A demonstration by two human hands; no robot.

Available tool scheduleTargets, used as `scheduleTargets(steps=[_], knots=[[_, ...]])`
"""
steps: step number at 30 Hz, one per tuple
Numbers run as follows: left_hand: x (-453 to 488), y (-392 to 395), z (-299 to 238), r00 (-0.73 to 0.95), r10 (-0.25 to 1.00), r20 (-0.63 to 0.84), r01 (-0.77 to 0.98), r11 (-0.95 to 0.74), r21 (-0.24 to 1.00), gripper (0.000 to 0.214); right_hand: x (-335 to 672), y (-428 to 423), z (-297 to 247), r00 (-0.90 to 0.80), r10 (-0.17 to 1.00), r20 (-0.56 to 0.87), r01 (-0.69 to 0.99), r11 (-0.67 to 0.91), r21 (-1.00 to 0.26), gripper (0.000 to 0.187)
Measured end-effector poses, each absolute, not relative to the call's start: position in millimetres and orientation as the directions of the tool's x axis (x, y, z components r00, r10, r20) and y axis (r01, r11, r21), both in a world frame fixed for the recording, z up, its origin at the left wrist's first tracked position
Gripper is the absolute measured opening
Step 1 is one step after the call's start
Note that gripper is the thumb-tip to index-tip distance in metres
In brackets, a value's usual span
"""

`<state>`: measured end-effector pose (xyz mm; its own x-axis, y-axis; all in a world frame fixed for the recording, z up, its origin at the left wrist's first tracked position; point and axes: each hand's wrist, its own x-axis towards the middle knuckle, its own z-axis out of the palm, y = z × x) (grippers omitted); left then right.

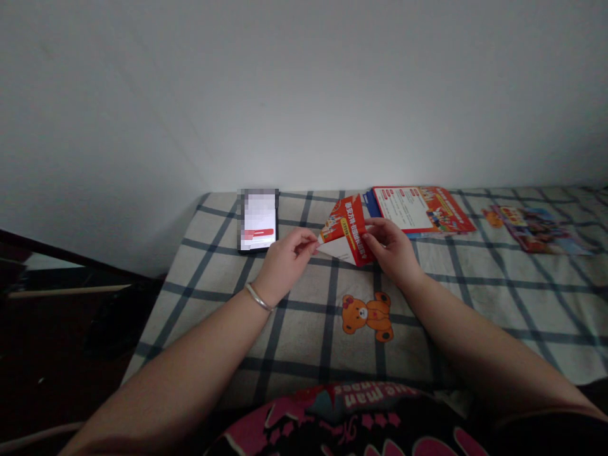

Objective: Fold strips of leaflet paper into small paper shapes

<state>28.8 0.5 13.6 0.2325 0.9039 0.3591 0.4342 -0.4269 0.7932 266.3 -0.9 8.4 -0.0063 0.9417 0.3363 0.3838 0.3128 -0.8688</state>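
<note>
Blocky pixels mask part of the phone (259, 218), leaving its screen text illegible. The right hand (393, 252) covers part of the folded paper (346, 227). Print on the flat leaflet (403, 212) is too small to read; the colorful sheet (541, 231) blurs; the bottom edge crops the printed shirt (342, 424).

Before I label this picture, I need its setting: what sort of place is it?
Probably a room at home, perhaps a bedroom: a checked cloth with a printed bear is spread up to a plain wall, and a phone rests on it.
</note>
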Motion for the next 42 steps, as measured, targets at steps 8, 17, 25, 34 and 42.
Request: scheduleTargets(steps=[8,17,25,34,42], knots=[[31.9,-4.8,17.7,0.417,0.859,0.297,0.696,-0.512,0.503,0.020,272.2,4.8,6.1,-0.033,0.970,0.240,0.554,0.218,-0.804,0.018],[31.9,-1.6,17.9,0.606,0.649,0.460,0.640,-0.741,0.204,0.013,275.4,11.7,4.8,-0.332,0.855,0.399,0.645,0.514,-0.565,0.024],[29.8,2.0,12.2,0.628,0.633,0.453,0.597,-0.765,0.242,0.018,275.5,7.4,6.6,-0.369,0.818,0.441,0.724,0.551,-0.416,0.022],[27.0,4.4,8.2,0.632,0.665,0.398,0.561,-0.747,0.358,0.022,270.4,1.7,12.6,-0.438,0.765,0.472,0.642,0.634,-0.431,0.022],[26.9,6.0,6.4,0.648,0.659,0.381,0.580,-0.752,0.313,0.021,270.6,-1.4,16.8,-0.621,0.614,0.487,0.472,0.789,-0.394,0.012]])
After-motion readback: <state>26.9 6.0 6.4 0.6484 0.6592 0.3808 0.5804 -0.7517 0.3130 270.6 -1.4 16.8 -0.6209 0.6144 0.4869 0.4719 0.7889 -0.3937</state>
